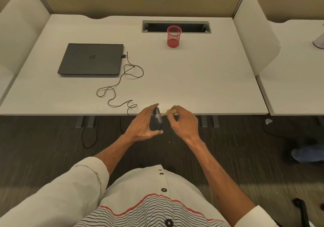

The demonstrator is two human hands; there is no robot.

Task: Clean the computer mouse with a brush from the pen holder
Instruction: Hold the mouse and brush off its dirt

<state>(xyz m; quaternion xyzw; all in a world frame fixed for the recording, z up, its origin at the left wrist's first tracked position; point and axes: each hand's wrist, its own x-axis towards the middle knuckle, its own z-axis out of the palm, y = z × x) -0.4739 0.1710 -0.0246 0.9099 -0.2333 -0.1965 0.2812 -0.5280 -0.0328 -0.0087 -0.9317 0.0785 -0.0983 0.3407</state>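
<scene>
left hand (145, 125) is closed around the computer mouse (156, 121), held off the near edge of the bench (192, 79). right hand (182, 121) pinches the brush (164, 114), bristles on the mouse. use short, light strokes along seams; keep the mouse steady.

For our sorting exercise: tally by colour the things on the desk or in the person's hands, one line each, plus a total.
Black: 2, laptop and mouse with its cable
Red: 1, pen holder
Tan: 1, brush
Total: 4
</scene>
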